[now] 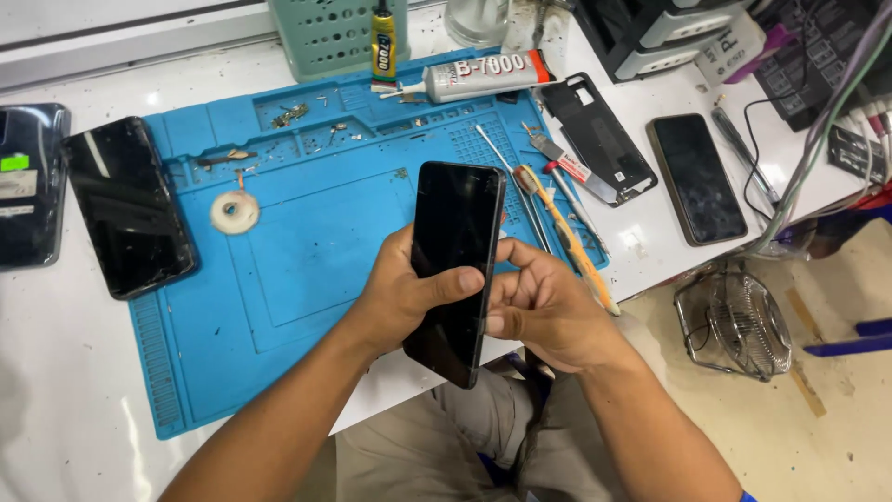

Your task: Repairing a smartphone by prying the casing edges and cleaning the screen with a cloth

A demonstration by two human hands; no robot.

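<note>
I hold a black smartphone (pixel 452 251) upright over the near edge of a blue work mat (pixel 307 232), its dark screen facing me. My left hand (pixel 401 293) wraps around its left side, with the thumb lying across the screen. My right hand (pixel 544 307) presses against the phone's right edge, fingers curled along the side. Both hands grip the same phone.
A second dark phone (pixel 128 206) lies at the mat's left edge, a third phone (pixel 697 177) on the white table at right. A phone back cover (pixel 599 139), a glue tube (pixel 483 76), several hand tools (pixel 557 200), a tape roll (pixel 234 212), a green basket (pixel 334 35), a small fan (pixel 739 325).
</note>
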